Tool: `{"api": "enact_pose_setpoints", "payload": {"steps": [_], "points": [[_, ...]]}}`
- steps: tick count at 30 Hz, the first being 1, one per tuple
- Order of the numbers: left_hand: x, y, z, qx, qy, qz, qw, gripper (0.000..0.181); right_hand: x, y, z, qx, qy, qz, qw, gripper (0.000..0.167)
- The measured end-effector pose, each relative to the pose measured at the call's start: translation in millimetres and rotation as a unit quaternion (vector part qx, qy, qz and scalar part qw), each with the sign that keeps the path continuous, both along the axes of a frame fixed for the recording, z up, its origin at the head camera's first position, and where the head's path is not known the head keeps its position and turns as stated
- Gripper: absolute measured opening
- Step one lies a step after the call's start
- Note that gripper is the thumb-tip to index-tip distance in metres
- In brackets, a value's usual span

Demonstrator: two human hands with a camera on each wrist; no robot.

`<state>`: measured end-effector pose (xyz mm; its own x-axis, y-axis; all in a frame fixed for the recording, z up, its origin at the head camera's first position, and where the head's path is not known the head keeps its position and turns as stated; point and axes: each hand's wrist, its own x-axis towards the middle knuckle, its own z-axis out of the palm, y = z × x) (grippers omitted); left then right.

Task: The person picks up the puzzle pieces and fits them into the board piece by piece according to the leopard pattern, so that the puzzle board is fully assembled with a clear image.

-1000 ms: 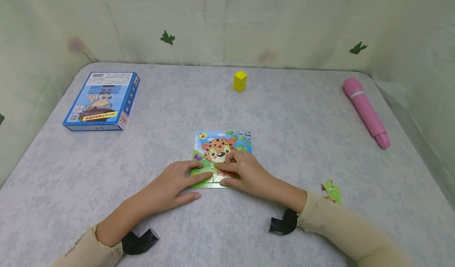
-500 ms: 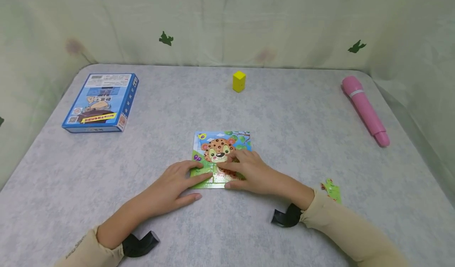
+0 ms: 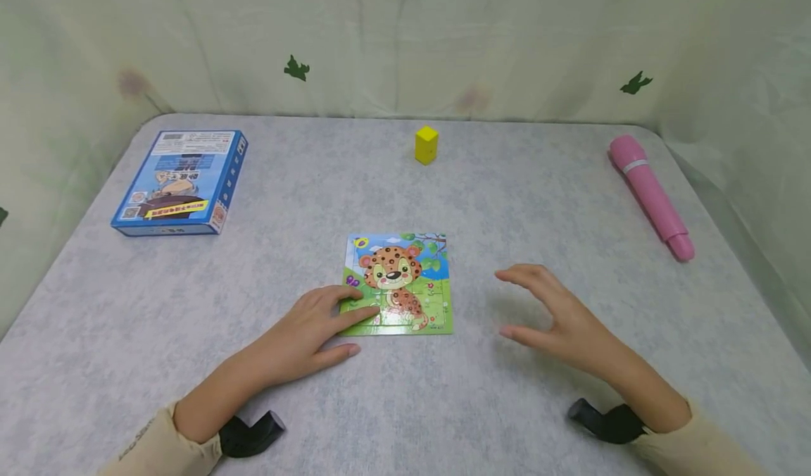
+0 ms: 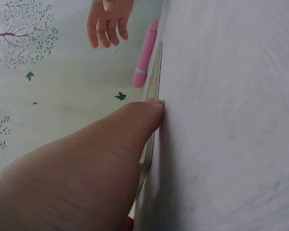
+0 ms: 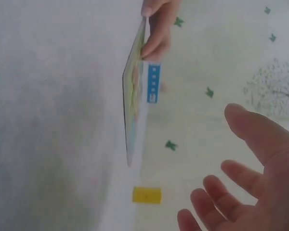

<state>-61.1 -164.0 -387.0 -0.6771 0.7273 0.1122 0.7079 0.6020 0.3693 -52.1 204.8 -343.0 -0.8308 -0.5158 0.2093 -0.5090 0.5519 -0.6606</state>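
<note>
A square jigsaw puzzle with a leopard cub picture lies flat near the middle of the table. My left hand rests its fingertips on the puzzle's lower left part, while the thumb lies on the table just outside it. To the right of the puzzle, my right hand is held above the table, thumb and fingers spread apart with nothing between them. The loose green puzzle piece is out of sight in the head view. From the right wrist view, the puzzle appears edge-on under the left hand.
A blue box lies at the back left of the table. At the back middle stands a small yellow block. Over on the right is a pink microphone-shaped toy. A pale curtain hangs behind the table.
My right hand has lifted off the puzzle and moved right, uncovering the leopard's body. The loose green piece has dropped out of view. My left hand stays in place.
</note>
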Motion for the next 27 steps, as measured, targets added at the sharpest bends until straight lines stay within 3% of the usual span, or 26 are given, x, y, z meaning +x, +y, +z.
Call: {"api": "enact_pose_setpoints", "payload": {"steps": [6, 9, 17, 27], "points": [[-0.3, -0.7, -0.9, 0.001, 0.001, -0.001, 1.0, 0.054, 24.8, 43.1, -3.1, -0.003, 0.011, -0.098, 0.9951, 0.074], [-0.6, -0.8, -1.2, 0.0, 0.001, 0.0, 1.0, 0.054, 29.6, 59.2, -11.6, -0.001, 0.015, -0.121, 0.9926, 0.076], [-1.5, 0.1, -1.3, -0.004, 0.003, -0.004, 1.0, 0.052, 32.4, 85.6, -31.8, 0.0, 0.018, -0.112, 0.9936, 0.077], [-0.9, -0.2, -0.7, -0.005, 0.002, -0.003, 1.0, 0.053, 34.9, 93.6, -34.7, 0.061, -0.078, -0.127, 0.987, 0.07]]}}
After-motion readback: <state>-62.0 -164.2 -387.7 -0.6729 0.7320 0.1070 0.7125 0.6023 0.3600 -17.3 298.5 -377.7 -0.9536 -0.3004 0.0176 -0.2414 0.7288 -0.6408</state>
